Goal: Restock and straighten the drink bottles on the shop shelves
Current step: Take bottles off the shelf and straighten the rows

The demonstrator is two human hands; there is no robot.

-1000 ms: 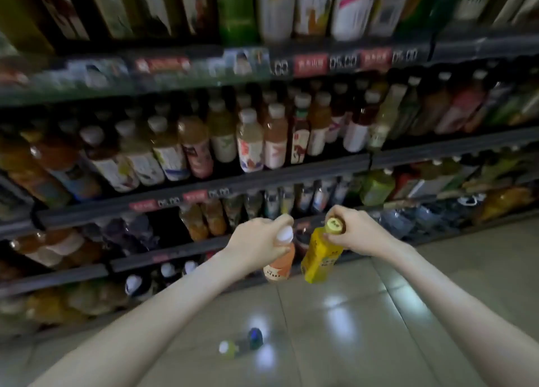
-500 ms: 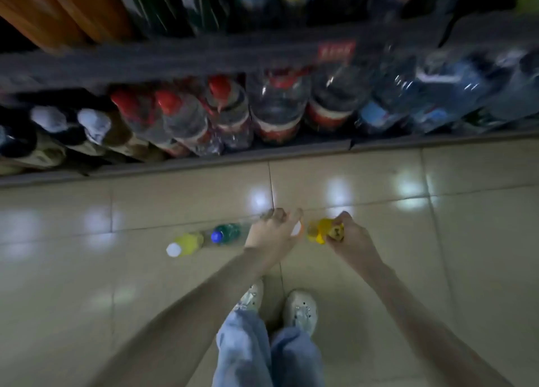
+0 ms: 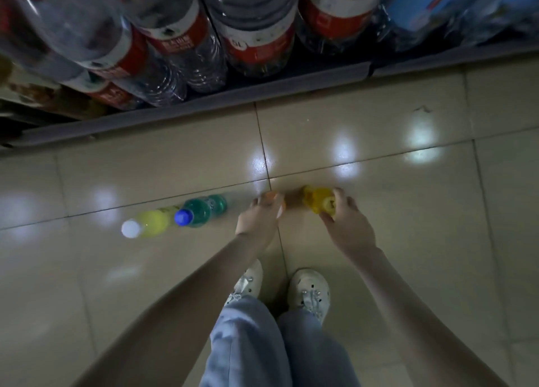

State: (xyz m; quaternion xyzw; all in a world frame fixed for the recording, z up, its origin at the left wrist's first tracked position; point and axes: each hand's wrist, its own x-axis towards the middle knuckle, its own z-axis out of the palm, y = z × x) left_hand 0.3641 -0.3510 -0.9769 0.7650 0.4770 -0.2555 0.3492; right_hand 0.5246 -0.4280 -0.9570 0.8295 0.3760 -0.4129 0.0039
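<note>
I look straight down at a beige tiled floor. My left hand grips the top of an orange bottle, mostly hidden under my fingers. My right hand holds a yellow bottle by its cap end. Both bottles are low at the floor; whether they touch it I cannot tell. Left of my hands a green bottle with a blue cap and a yellow bottle with a white cap stand on the tiles.
The bottom shelf runs across the top, packed with large red-labelled water bottles and blue-wrapped packs at the right. My two white shoes and jeans are directly below my hands.
My view swung from the shelves down to the floor. Both hands lowered the orange and yellow bottles from shelf height to the tiles beside the two standing bottles.
</note>
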